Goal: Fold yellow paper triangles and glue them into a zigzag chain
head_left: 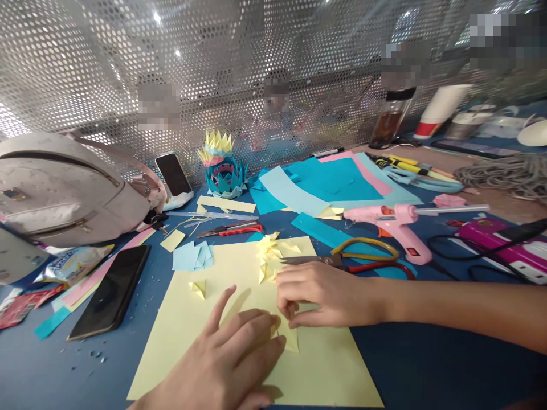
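A small folded piece of yellow paper (pixel 292 341) lies on a large pale yellow sheet. My left hand (pixel 231 353) presses on its left side with spread fingertips, the little finger raised. At the paper's upper edge, the thumb and fingers of my right hand (pixel 318 293) are closed in a pinch; the contact is partly hidden. Just beyond my right hand is a heap of folded yellow paper pieces (pixel 269 250). One more folded yellow triangle (pixel 198 288) sits to the left. Scissors (pixel 337 259) with yellow and red handles lie behind my right wrist.
A pink glue gun (pixel 397 222) and a purple power strip (pixel 504 242) with cables lie right. A red utility knife (pixel 231 229), light blue paper squares (pixel 192 256) and a paper model (pixel 224 171) are farther back. Left are a black phone (pixel 111 290) and a backpack (pixel 68 182).
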`<action>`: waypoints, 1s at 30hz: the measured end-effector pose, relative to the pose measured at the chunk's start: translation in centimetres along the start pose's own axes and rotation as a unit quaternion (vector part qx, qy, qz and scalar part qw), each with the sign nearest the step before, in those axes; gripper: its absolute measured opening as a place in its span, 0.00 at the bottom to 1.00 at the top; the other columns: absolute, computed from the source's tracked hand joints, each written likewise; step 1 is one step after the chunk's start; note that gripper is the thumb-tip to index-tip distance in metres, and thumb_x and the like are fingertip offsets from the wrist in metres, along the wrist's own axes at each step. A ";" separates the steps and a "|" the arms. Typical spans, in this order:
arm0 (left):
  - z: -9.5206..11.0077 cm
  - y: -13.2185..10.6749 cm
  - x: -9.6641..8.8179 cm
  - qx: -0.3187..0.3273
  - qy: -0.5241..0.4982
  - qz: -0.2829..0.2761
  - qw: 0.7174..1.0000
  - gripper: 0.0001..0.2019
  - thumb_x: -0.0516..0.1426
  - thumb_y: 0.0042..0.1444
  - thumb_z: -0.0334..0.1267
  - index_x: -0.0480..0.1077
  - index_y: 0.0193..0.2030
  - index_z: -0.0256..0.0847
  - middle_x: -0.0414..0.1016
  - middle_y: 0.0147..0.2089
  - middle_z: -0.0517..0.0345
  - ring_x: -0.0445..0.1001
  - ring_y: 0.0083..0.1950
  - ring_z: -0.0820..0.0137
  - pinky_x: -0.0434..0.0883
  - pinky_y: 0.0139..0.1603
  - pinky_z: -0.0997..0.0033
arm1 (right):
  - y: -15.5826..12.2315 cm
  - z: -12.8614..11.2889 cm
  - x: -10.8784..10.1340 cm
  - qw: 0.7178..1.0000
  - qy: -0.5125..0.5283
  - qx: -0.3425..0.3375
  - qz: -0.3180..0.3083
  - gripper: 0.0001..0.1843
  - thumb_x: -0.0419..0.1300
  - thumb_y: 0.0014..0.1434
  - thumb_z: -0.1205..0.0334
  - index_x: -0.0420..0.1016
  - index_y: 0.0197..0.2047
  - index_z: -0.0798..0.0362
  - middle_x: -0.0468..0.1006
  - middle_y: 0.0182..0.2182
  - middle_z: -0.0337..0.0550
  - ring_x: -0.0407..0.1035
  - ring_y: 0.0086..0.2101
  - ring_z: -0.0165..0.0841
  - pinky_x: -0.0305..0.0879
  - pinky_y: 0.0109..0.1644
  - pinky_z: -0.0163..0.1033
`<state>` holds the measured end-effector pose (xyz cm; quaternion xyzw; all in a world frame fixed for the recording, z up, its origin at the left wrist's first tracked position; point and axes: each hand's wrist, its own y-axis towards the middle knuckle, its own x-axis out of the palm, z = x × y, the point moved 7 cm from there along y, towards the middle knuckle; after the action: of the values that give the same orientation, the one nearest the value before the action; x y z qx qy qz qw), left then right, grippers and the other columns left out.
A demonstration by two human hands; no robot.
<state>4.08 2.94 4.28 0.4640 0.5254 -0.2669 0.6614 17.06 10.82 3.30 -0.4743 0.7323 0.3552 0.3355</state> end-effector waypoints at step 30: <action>1.2 -1.5 1.9 0.029 0.037 0.144 0.988 0.16 0.48 0.73 0.34 0.77 0.54 0.39 0.82 0.47 0.58 0.78 0.55 0.70 0.48 0.77 0.49 | -0.2 -0.4 0.2 0.999 -0.028 0.034 0.005 0.06 0.61 0.66 0.60 0.69 0.43 0.53 0.74 0.35 0.38 0.67 0.37 0.31 0.59 0.40 0.35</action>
<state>3.96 1.45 2.05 0.5632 0.4695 -0.1662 0.6594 17.06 10.33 3.28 -0.4486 0.7369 0.3451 0.3697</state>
